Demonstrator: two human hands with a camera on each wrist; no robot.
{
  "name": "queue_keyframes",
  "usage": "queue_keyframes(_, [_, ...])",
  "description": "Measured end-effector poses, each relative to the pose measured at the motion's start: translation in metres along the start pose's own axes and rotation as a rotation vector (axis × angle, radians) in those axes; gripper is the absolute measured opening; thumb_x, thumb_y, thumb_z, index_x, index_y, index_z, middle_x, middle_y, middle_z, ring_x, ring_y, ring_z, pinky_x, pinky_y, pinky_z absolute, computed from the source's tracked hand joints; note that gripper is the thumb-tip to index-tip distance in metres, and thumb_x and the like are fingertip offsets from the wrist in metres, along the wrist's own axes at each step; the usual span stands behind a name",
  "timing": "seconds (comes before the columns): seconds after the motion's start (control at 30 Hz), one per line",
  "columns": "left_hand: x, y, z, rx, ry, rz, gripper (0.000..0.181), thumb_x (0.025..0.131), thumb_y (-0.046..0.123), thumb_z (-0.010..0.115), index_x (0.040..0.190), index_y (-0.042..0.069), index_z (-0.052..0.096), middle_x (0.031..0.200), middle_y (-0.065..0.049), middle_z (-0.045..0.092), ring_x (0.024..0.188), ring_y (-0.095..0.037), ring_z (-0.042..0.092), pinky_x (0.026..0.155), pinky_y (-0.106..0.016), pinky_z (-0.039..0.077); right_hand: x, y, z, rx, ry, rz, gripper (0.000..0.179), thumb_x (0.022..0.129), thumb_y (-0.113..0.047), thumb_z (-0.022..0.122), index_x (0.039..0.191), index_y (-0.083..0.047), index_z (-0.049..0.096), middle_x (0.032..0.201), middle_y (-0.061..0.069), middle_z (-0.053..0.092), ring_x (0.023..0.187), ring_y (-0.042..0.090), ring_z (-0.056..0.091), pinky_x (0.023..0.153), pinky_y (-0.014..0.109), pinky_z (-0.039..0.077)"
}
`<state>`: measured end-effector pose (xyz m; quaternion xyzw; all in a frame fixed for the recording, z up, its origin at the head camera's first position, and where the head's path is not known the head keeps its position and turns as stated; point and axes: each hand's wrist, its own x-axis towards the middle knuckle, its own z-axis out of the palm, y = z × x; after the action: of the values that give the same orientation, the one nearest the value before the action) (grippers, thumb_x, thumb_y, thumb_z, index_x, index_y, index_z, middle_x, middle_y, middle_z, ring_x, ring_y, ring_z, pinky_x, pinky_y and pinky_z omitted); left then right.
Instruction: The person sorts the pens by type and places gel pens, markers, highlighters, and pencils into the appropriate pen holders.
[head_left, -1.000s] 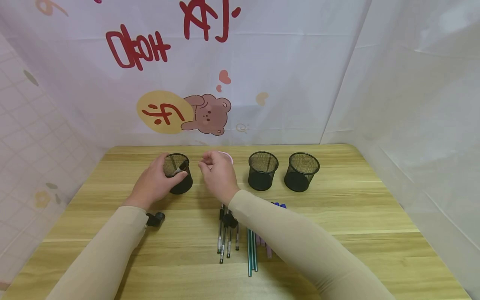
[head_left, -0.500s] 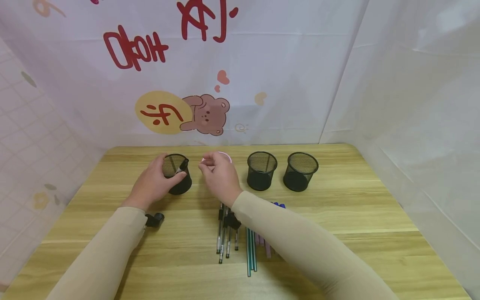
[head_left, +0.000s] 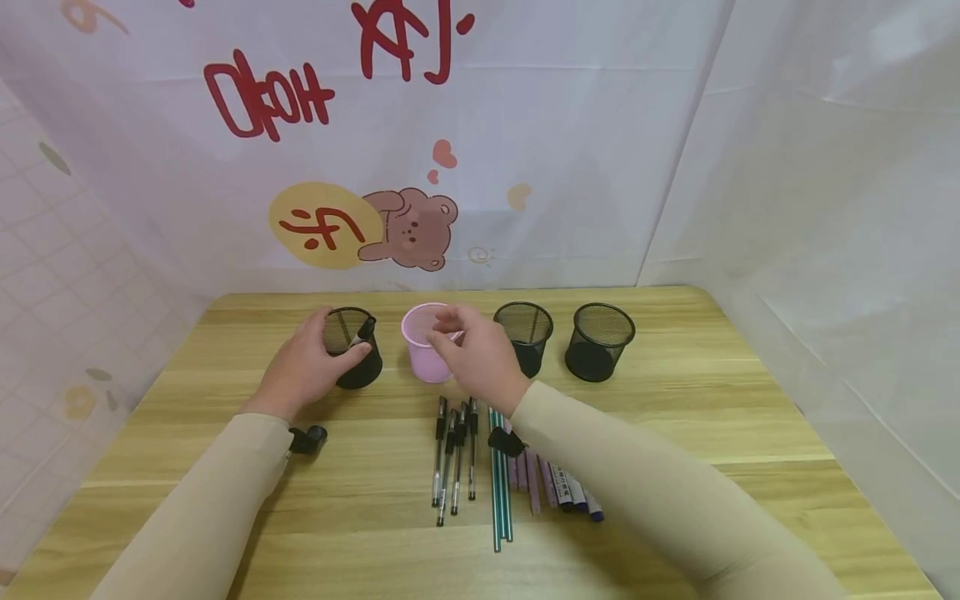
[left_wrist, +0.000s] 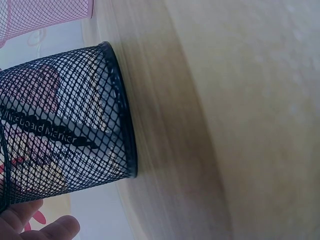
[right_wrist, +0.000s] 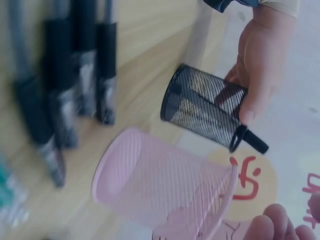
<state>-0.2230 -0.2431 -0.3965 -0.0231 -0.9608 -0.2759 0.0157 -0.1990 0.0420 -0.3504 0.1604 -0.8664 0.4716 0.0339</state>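
My left hand grips the black mesh pen holder at the far left, thumb on its near side and fingers round the other. A whiteboard marker stands tilted inside, its dark end poking above the rim. Just right of it is a pink mesh pen holder. Over that holder's right side hovers my right hand, fingers loosely bent and nothing between thumb and fingertips. In the right wrist view, its fingertips show beyond the pink rim.
Two more black mesh pen holders stand to the right, one partly behind my right hand. Nearer lie several black gel pens, green pencils, pinkish-purple sticks and whiteboard markers, some under my right forearm. A printed curtain backs the table.
My right hand has moved rightward from between the two left pen holders, uncovering the pink one and the gel pens. My left hand keeps its grip, and the marker stays inside.
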Motion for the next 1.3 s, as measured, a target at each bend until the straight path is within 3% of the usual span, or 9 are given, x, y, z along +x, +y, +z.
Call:
queue_keyframes(0.33, [0.001, -0.001, 0.000, 0.002, -0.006, -0.006, 0.112, 0.092, 0.078, 0.057, 0.168, 0.007, 0.017, 0.171, -0.024, 0.027, 0.151, -0.054, 0.035, 0.119, -0.073, 0.032, -0.017, 0.023, -0.044, -0.137, -0.016, -0.002, 0.033, 0.102, -0.026, 0.071, 0.132, -0.011, 0.067, 0.114, 0.003, 0.077, 0.086, 0.017, 0.070, 0.070, 0.030, 0.057])
queue_keyframes(0.8, [0.003, 0.000, -0.002, 0.006, -0.006, -0.002, 0.112, 0.092, 0.078, 0.057, 0.168, 0.006, 0.016, 0.171, -0.025, 0.027, 0.150, -0.055, 0.034, 0.119, -0.072, 0.032, -0.043, 0.062, -0.102, -0.348, -0.145, 0.022, 0.037, 0.102, -0.025, 0.070, 0.134, -0.005, 0.067, 0.107, 0.004, 0.077, 0.080, 0.011, 0.068, 0.067, 0.031, 0.054])
queue_keyframes(1.03, [0.003, 0.000, -0.001, 0.012, -0.006, -0.008, 0.113, 0.092, 0.080, 0.055, 0.168, 0.007, 0.015, 0.171, -0.026, 0.026, 0.149, -0.056, 0.035, 0.119, -0.073, 0.033, -0.050, 0.088, -0.115, -0.435, -0.207, 0.051, 0.035, 0.100, -0.023, 0.072, 0.129, -0.004, 0.068, 0.096, 0.001, 0.075, 0.072, 0.011, 0.060, 0.067, 0.029, 0.051])
queue_keyframes(1.3, [0.004, 0.000, 0.001, 0.011, -0.009, -0.014, 0.113, 0.091, 0.080, 0.056, 0.169, 0.008, 0.015, 0.171, -0.025, 0.027, 0.150, -0.055, 0.035, 0.118, -0.074, 0.033, -0.058, 0.102, -0.122, -0.505, -0.354, 0.141, 0.042, 0.097, -0.024, 0.076, 0.130, -0.001, 0.068, 0.091, 0.000, 0.073, 0.071, 0.011, 0.060, 0.065, 0.029, 0.051])
